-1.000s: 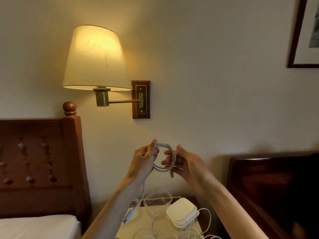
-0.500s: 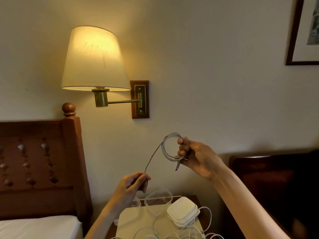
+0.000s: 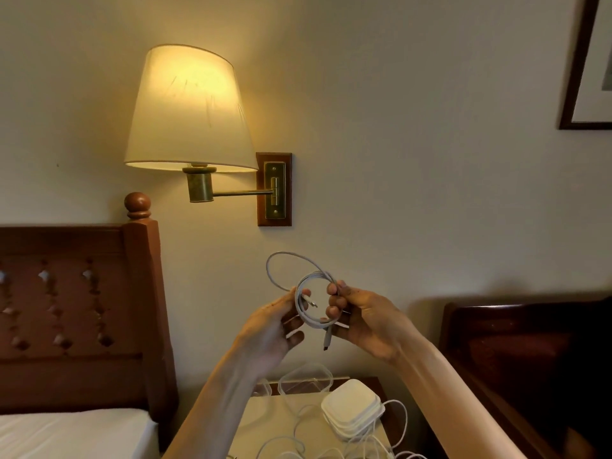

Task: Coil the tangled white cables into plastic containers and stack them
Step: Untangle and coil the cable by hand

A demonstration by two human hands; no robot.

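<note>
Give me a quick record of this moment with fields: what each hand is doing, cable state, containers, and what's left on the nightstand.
left hand: left hand holds the coil's left side
right hand: right hand pinches the coil's right side
cable: white cable coiled, one loose loop above, plug dangling
containers: clear container open; stacked containers beside it
nightstand: nightstand carries tangled cables
</note>
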